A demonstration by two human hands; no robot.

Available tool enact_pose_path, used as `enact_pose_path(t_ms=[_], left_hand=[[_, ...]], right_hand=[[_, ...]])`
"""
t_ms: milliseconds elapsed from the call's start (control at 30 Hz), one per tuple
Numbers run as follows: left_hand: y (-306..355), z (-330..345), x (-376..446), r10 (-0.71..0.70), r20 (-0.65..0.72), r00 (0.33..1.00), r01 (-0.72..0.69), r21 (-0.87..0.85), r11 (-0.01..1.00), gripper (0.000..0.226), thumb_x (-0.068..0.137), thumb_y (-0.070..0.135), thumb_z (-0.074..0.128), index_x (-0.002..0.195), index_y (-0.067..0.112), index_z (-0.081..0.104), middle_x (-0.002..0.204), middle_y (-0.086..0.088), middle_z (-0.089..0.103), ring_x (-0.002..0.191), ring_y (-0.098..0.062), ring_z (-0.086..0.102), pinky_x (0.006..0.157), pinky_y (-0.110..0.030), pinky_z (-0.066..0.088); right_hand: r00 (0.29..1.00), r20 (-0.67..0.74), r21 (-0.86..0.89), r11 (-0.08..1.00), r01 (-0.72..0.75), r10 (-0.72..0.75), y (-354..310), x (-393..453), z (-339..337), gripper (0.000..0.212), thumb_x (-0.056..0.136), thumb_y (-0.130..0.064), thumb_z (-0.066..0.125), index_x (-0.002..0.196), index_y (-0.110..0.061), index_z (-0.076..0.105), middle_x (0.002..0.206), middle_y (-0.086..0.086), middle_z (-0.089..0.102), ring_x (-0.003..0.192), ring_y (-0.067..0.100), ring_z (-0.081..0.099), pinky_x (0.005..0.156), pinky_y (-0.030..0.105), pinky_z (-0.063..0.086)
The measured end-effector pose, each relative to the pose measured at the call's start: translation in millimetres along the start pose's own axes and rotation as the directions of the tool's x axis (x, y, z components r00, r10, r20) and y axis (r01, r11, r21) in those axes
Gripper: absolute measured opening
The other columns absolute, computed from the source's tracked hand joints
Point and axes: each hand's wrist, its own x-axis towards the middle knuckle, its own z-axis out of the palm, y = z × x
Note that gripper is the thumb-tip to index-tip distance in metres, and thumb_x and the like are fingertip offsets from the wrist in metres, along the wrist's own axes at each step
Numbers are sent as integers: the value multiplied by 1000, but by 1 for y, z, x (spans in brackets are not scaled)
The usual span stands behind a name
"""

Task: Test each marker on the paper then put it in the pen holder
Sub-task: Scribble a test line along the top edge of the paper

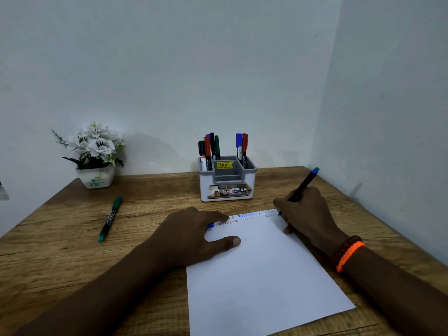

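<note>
My right hand (306, 214) grips a black marker with a blue end (303, 185), its tip touching the top right corner of the white paper (261, 275). Red and blue zigzag test marks (244, 218) run along the paper's top edge. My left hand (194, 236) rests on the paper's top left corner, index finger and thumb stretched out, with a blue cap (211, 225) peeking out from under it. The grey-and-white pen holder (228, 187) stands behind the paper and holds several markers. One green marker (110, 219) lies on the table to the left.
A white pot of white flowers (97, 178) stands at the back left of the wooden table (60, 263). Walls close off the back and the right side.
</note>
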Motion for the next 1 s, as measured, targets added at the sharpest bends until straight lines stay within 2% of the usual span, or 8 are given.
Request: enact_pose_path(t_ms=[233, 400, 500, 600, 667, 767, 867, 1000], left_hand=[[0, -2, 0, -8, 28, 1000, 8, -1, 1000, 83, 75, 93, 32, 145, 51, 47, 79, 23, 44, 84, -4, 46, 68, -27, 36], [1, -4, -3, -15, 32, 999, 15, -4, 1000, 85, 75, 92, 34, 147, 49, 45, 86, 22, 48, 85, -5, 44, 69, -28, 36], [4, -6, -4, -46, 20, 999, 46, 7, 999, 85, 75, 92, 40, 147, 46, 42, 108, 15, 63, 88, -6, 46, 71, -28, 39], [5, -5, -3, -68, 1, 998, 68, -38, 997, 78, 72, 92, 47, 134, 44, 42, 92, 18, 55, 85, -6, 48, 66, -25, 39], [2, -2, -3, -93, -67, 993, 82, -162, 983, 61, 80, 84, 52, 120, 38, 45, 82, 17, 49, 78, -6, 49, 61, -20, 35], [-7, -2, -1, -149, -237, 960, 54, -364, 930, 17, 105, 42, 47, 103, 27, 55, 87, 11, 58, 81, -5, 54, 66, -15, 35], [-14, -5, -3, -132, -261, 956, 31, -358, 933, 24, 108, 25, 41, 101, 20, 63, 92, 7, 63, 83, -5, 55, 69, -12, 37], [-15, -1, -5, -85, -191, 978, 26, -291, 956, 25, 106, 36, 47, 100, 21, 67, 91, 8, 64, 81, -5, 54, 69, -18, 35]], right_hand=[[1000, -13, 4, 1000, -7, 7, -2, -2, -3, 19, 90, -23, 80, 95, -6, 71, 84, 10, 75, 47, 20, 73, 46, 25, 54], [999, -9, 146, 988, -43, 45, -5, -5, -8, 20, 93, -18, 73, 83, -1, 75, 65, 12, 75, 47, 28, 71, 61, 42, 64], [997, -19, 266, 962, -64, 72, -10, -8, -13, 19, 98, -14, 69, 86, -1, 75, 68, 16, 75, 49, 25, 68, 53, 34, 62], [997, -71, 307, 952, 4, 19, -15, -13, -15, 17, 101, -13, 67, 87, -6, 73, 75, 16, 74, 56, 21, 67, 45, 22, 55], [999, -46, 353, 935, 25, -9, -17, -16, -15, 17, 101, -12, 66, 87, -6, 74, 75, 18, 74, 61, 23, 68, 50, 31, 61], [997, 78, 541, 840, -25, -21, -22, -22, -13, 20, 101, -7, 62, 90, 2, 77, 84, 28, 75, 66, 30, 69, 50, 39, 58], [979, 188, 611, 790, -52, -81, -32, -27, -8, 29, 103, -5, 55, 88, 5, 78, 83, 29, 75, 68, 33, 68, 48, 37, 55], [968, 211, 552, 834, -4, -135, -35, -31, -2, 33, 105, -6, 52, 85, 0, 78, 79, 23, 76, 66, 30, 68, 49, 38, 55]])
